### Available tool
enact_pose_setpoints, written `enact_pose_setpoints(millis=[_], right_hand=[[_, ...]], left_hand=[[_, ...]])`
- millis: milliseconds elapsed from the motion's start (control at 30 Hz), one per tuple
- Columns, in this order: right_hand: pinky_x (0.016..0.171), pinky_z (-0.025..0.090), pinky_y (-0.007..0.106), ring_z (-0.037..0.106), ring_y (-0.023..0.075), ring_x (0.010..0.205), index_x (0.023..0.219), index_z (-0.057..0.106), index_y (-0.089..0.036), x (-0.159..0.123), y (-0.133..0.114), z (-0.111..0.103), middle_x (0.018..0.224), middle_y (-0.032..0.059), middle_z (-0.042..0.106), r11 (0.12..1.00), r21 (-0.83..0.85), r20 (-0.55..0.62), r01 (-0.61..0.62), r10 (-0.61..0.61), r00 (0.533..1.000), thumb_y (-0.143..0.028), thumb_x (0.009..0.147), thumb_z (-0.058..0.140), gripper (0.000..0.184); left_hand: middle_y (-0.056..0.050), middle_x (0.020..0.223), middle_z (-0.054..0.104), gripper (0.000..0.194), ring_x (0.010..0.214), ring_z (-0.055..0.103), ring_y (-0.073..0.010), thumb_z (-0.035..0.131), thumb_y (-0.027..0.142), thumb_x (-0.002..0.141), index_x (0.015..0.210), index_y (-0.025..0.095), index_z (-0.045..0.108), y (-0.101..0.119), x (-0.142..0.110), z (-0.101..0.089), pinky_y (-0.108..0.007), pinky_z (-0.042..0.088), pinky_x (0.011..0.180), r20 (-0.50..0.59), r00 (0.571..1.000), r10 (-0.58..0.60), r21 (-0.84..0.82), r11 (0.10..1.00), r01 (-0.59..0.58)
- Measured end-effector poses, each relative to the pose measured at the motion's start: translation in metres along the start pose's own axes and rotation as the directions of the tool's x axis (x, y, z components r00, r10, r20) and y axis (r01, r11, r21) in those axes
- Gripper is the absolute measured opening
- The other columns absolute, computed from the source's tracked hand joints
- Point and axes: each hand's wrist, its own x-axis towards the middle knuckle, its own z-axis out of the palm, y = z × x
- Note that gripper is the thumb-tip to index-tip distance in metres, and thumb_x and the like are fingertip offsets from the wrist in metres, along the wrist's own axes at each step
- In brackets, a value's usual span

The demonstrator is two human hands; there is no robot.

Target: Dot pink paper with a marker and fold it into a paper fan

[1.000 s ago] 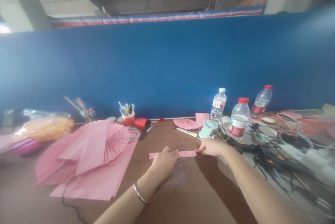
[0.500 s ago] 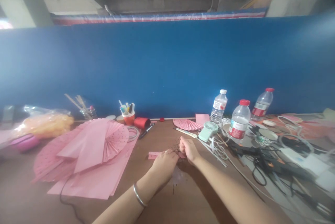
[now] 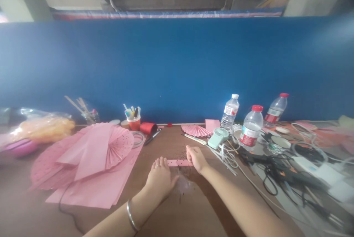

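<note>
A narrow folded strip of pink dotted paper (image 3: 179,162) lies crosswise on the brown table in front of me. My left hand (image 3: 160,176) rests flat at the strip's left end, fingers stretched out and thumb apart. At the right end is my right hand (image 3: 197,158), its fingers curled closed. Whatever it may hold is hidden by the fingers, and it covers that end of the strip. Small dark specks (image 3: 181,154) are scattered on the table just beyond the strip.
Pink paper sheets (image 3: 96,189) and pleated fans (image 3: 120,144) lie to the left. A red paper cup (image 3: 134,123) with pens stands behind. On the right are a mint handheld fan (image 3: 218,137), a water bottle (image 3: 251,128) and tangled cables (image 3: 272,178).
My left hand has slid left along the strip to its left end, baring the middle. My right hand stays closed by the right end. The view has shifted slightly.
</note>
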Motion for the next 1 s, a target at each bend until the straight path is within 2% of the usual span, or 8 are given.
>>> enact_pose_setpoints(millis=[67,233,367,467,600,667,833,1000], right_hand=[[0.038,0.017,0.021,0.021,0.0052,0.036,0.044,0.027,-0.02,0.0,0.0,0.0,0.039,-0.0072,0.025,1.0,-0.01,0.002,0.006,-0.006,1.0,-0.047,0.08,0.037,0.046],[0.04,0.021,0.021,0.024,0.0064,0.038,0.045,0.029,-0.019,-0.002,-0.003,-0.001,0.04,-0.0069,0.025,0.998,-0.06,0.018,0.023,-0.022,1.0,-0.046,0.081,0.035,0.045],[0.049,0.029,0.021,0.037,0.0089,0.048,0.055,0.045,-0.017,-0.006,-0.01,0.001,0.05,-0.0046,0.04,0.978,-0.194,0.046,0.08,-0.072,0.996,-0.036,0.077,0.048,0.029],[0.063,0.035,0.023,0.049,0.0131,0.068,0.075,0.059,-0.019,-0.009,-0.012,0.005,0.072,-0.0001,0.055,0.852,-0.488,0.129,0.187,-0.141,0.982,-0.022,0.071,0.055,0.006],[0.075,0.034,0.028,0.05,0.0171,0.083,0.079,0.065,-0.022,-0.012,-0.014,0.003,0.083,0.0024,0.059,0.607,-0.737,0.251,0.297,-0.162,0.954,-0.018,0.073,0.055,0.013],[0.076,0.034,0.028,0.05,0.0173,0.083,0.081,0.066,-0.023,-0.012,-0.016,-0.005,0.082,0.0022,0.059,0.552,-0.769,0.284,0.323,-0.158,0.946,-0.022,0.075,0.055,0.013],[0.075,0.036,0.027,0.051,0.0162,0.083,0.082,0.067,-0.023,-0.009,-0.02,-0.023,0.083,0.0023,0.061,0.611,-0.714,0.329,0.342,-0.138,0.934,-0.03,0.079,0.054,0.015],[0.077,0.036,0.028,0.05,0.0162,0.085,0.084,0.068,-0.026,-0.008,-0.017,-0.019,0.085,0.002,0.061,0.626,-0.664,0.421,0.409,-0.139,0.896,-0.032,0.081,0.052,0.017]], left_hand=[[-0.028,0.126,0.039,0.07,0.116,0.037,-0.0353,0.035,0.049,0.079,0.124,-0.005,0.037,-0.015,-0.005,0.002,-0.044,0.028,0.094,-0.019,0.999,-0.046,0.03,0.998,0.047],[-0.025,0.124,0.042,0.064,0.115,0.039,-0.0321,0.034,0.047,0.08,0.122,-0.001,0.04,-0.032,-0.011,0.006,-0.043,0.027,0.095,-0.063,0.998,-0.018,0.057,0.998,0.021],[-0.018,0.096,0.059,0.04,0.095,0.052,-0.0272,0.038,0.035,0.083,0.1,0.006,0.058,-0.036,0.0,-0.004,-0.038,0.038,0.082,-0.058,0.998,0.012,0.035,0.999,-0.01],[-0.013,0.084,0.059,0.03,0.086,0.054,-0.0234,0.036,0.023,0.084,0.079,0.011,0.063,-0.038,0.016,-0.021,-0.034,0.039,0.076,-0.009,0.995,0.101,-0.014,0.995,-0.101],[-0.006,0.084,0.059,0.028,0.08,0.054,-0.0161,0.038,0.03,0.085,0.086,0.017,0.062,-0.03,0.037,-0.036,-0.027,0.038,0.075,-0.016,0.937,0.348,-0.28,0.898,-0.338],[-0.004,0.081,0.059,0.031,0.078,0.053,-0.0147,0.036,0.033,0.086,0.083,0.018,0.063,-0.025,0.043,-0.036,-0.025,0.038,0.074,-0.03,0.905,0.424,-0.363,0.839,-0.405],[-0.002,0.087,0.059,0.028,0.084,0.05,-0.0143,0.036,0.028,0.086,0.087,0.022,0.064,-0.025,0.046,-0.025,-0.025,0.036,0.078,-0.108,0.867,0.487,-0.402,0.776,-0.486],[-0.004,0.083,0.059,0.028,0.084,0.05,-0.0153,0.034,0.024,0.087,0.088,0.021,0.062,-0.029,0.046,-0.019,-0.027,0.038,0.078,-0.024,0.844,0.535,-0.345,0.788,-0.51]])
